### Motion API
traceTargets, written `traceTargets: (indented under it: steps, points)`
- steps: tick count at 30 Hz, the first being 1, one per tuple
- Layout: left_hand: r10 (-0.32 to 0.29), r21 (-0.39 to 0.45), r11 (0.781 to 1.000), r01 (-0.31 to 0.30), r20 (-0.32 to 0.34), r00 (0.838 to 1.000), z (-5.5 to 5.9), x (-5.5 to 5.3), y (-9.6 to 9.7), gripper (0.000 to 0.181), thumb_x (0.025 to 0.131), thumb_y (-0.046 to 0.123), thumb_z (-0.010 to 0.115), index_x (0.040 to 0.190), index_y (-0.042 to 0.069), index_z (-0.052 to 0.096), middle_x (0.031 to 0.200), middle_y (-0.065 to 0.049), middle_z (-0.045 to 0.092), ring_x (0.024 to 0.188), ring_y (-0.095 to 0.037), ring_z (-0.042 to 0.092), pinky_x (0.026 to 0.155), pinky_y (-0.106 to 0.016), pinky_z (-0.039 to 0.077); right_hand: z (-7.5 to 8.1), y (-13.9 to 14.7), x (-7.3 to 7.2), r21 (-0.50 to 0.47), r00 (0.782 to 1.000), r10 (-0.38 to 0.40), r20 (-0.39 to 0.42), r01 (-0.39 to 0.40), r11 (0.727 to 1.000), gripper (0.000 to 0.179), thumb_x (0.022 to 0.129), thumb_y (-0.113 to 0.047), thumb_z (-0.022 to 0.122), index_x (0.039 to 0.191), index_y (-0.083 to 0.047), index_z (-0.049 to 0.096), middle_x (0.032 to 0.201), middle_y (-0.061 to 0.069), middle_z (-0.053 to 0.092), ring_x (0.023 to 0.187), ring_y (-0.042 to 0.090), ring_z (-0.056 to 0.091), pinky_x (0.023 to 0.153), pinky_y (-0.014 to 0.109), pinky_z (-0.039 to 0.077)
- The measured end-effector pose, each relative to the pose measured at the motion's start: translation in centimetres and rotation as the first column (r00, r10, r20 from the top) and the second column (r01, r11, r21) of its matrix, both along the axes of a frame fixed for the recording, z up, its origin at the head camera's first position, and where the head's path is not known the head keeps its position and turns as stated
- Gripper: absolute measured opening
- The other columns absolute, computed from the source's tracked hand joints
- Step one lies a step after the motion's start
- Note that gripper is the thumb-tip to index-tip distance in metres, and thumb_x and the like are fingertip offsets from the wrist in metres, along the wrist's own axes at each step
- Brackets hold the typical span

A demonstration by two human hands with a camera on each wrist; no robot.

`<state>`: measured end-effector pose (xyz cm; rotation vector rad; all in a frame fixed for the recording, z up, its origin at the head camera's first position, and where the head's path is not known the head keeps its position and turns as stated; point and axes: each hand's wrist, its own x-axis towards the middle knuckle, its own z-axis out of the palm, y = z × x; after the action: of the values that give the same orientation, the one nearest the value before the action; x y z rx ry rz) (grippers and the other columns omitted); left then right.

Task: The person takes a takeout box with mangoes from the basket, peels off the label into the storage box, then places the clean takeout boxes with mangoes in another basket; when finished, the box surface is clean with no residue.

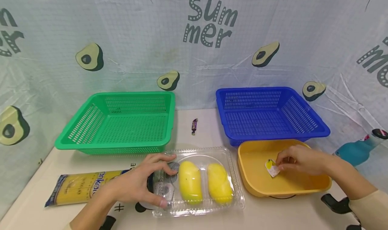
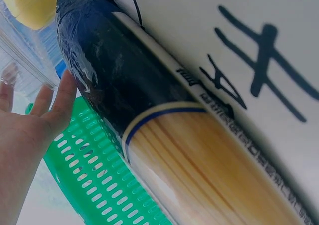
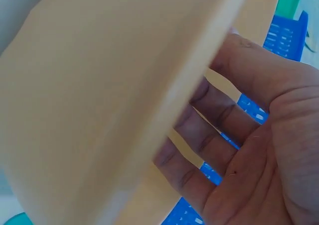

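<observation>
A clear plastic clamshell container with two yellow mangoes inside lies at the front middle. My left hand is at its left side, thumb and fingers spread apart and touching the plastic; in the left wrist view the fingers look nearly straight. Inside the yellow-orange basin, my right hand pinches a small white packet with a yellow print by its right edge. From the right wrist, the basin's wall hides the fingertips and the packet.
A green basket stands back left and a blue basket back right, behind the basin. Between them lies a purple wrapped candy. A pack of spaghetti is left of my left hand; a bottle of blue liquid is far right.
</observation>
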<state>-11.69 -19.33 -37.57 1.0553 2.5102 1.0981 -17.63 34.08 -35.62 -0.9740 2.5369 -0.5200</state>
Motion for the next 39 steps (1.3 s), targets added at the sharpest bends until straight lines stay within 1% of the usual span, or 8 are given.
traceTargets:
  steps: [3,8,15,24,28,32,36,39]
  points:
    - [-0.003,-0.004,1.000,0.003,-0.008,1.000,0.0,0.0,-0.1,0.058,0.073,0.048,0.091,0.123,0.035,0.065,0.161,0.003,0.039,0.144,-0.030,0.031,0.103,-0.070,0.038,0.1,-0.2,0.1,-0.013,1.000,0.006,-0.027,-0.007,1.000,0.014,0.099,-0.030,0.069,0.106,-0.020,0.074,0.096,-0.019,0.067,0.082,-0.003,0.056,0.072,0.022,0.054]
    - [-0.001,-0.001,1.000,0.001,-0.014,1.000,0.2,0.1,-0.3,0.058,0.073,0.048,0.092,0.123,0.035,0.064,0.161,0.002,0.040,0.144,-0.030,0.031,0.103,-0.071,0.037,0.9,-0.6,0.6,-0.030,0.995,-0.028,-0.092,0.025,0.999,0.019,0.100,-0.029,0.069,0.112,-0.015,0.073,0.104,-0.013,0.071,0.088,-0.002,0.059,0.073,0.023,0.056]
    - [-0.009,-0.004,1.000,0.009,0.015,1.000,0.4,0.1,-0.2,0.059,0.074,0.046,0.092,0.125,0.040,0.062,0.162,0.003,0.038,0.145,-0.031,0.029,0.103,-0.072,0.035,2.4,-1.7,1.5,-0.030,0.991,-0.030,-0.134,0.026,0.999,0.018,0.102,-0.032,0.065,0.112,-0.020,0.073,0.107,-0.015,0.070,0.093,-0.001,0.060,0.077,0.026,0.057]
    - [-0.012,0.005,1.000,0.012,-0.012,1.000,0.2,0.1,-0.1,0.061,0.075,0.045,0.092,0.128,0.041,0.062,0.162,0.000,0.038,0.145,-0.028,0.029,0.103,-0.069,0.038,4.1,-4.5,1.9,0.002,0.968,0.020,-0.250,-0.020,1.000,0.016,0.102,-0.037,0.064,0.112,-0.027,0.071,0.104,-0.023,0.065,0.095,-0.001,0.061,0.081,0.030,0.057]
    - [-0.006,0.009,1.000,0.006,-0.005,1.000,0.0,0.3,-0.1,0.062,0.075,0.044,0.091,0.128,0.041,0.061,0.162,0.000,0.037,0.145,-0.029,0.029,0.103,-0.071,0.037,4.1,-5.9,1.8,0.007,0.971,0.050,-0.235,-0.050,0.999,0.020,0.103,-0.037,0.063,0.115,-0.024,0.072,0.108,-0.019,0.067,0.097,0.003,0.063,0.082,0.033,0.058]
    - [0.004,0.000,1.000,-0.004,-0.005,1.000,0.0,0.4,-0.3,0.062,0.075,0.045,0.091,0.128,0.042,0.061,0.163,0.002,0.037,0.146,-0.029,0.029,0.102,-0.071,0.037,3.7,-7.2,2.0,-0.040,0.981,0.061,-0.182,-0.069,0.997,0.024,0.105,-0.038,0.060,0.118,-0.022,0.072,0.112,-0.013,0.069,0.100,0.006,0.064,0.083,0.035,0.058]
    - [-0.006,0.001,1.000,0.006,0.006,1.000,0.0,0.3,-0.2,0.062,0.075,0.044,0.091,0.130,0.042,0.061,0.163,0.003,0.035,0.146,-0.029,0.029,0.102,-0.070,0.038,3.0,-8.1,2.7,-0.075,0.981,0.050,-0.188,-0.065,0.995,0.029,0.105,-0.040,0.059,0.124,-0.022,0.070,0.117,-0.014,0.067,0.104,0.007,0.064,0.086,0.035,0.058]
    - [-0.011,0.001,1.000,0.011,0.018,1.000,0.0,0.2,-0.1,0.062,0.076,0.044,0.091,0.130,0.042,0.061,0.164,0.004,0.034,0.147,-0.031,0.028,0.103,-0.070,0.037,2.5,-8.7,3.1,-0.077,0.969,0.060,-0.238,-0.080,0.994,0.032,0.105,-0.039,0.059,0.129,-0.021,0.068,0.122,-0.013,0.066,0.109,0.010,0.064,0.091,0.038,0.057]
